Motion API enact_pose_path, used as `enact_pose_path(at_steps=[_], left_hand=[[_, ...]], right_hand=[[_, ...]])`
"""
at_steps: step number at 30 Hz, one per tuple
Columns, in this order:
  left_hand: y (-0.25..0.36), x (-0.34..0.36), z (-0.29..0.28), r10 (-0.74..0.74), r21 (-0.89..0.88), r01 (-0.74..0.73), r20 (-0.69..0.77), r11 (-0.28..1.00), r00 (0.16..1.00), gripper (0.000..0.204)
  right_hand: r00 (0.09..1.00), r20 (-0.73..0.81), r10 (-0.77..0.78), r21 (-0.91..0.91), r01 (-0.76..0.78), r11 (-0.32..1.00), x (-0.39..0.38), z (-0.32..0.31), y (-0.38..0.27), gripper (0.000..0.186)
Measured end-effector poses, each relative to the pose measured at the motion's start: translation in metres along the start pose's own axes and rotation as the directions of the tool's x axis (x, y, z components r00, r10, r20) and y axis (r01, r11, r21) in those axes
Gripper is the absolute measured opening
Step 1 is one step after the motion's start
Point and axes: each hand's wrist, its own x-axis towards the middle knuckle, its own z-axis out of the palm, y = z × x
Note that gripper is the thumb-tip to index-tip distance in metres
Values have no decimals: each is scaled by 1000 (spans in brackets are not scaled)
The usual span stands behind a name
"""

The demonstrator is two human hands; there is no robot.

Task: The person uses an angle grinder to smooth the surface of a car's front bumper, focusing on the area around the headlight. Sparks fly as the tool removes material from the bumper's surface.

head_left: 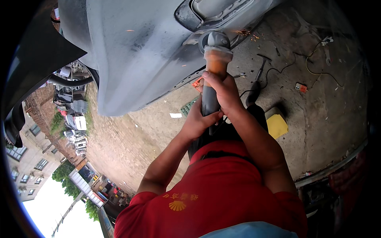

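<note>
Sparks (247,33) spray by the edge of a grey car panel (137,63) beside the angle grinder (216,62), held in the wrapped fingers of the left hand (197,122) and, farther forward, the right hand (229,96).

Disc (203,41) mostly hidden behind grinder head (218,39); can't see where it meets grey car panel (135,59) (runs off top edge). Left hand (197,120): most fingers out of sight behind grinder handle (210,102). Blue fabric (250,231) cut by bottom edge. Floor litter (243,74) too small to ID.
</note>
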Motion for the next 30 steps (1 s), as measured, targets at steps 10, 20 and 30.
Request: enact_pose_path(at_steps=[10,20,30], left_hand=[[22,-25,13,-24,144,45,-145,989,989,52],[29,-33,22,-16,204,57,-196,977,980,59],[19,-6,9,-10,74,11,-9,997,1000,55]], right_hand=[[993,101,61,93,-70,993,-9,8,-5,35],[978,182,105,170,-137,976,-10,7,-10,34],[999,22,44,80,-45,996,5,-6,-3,33]])
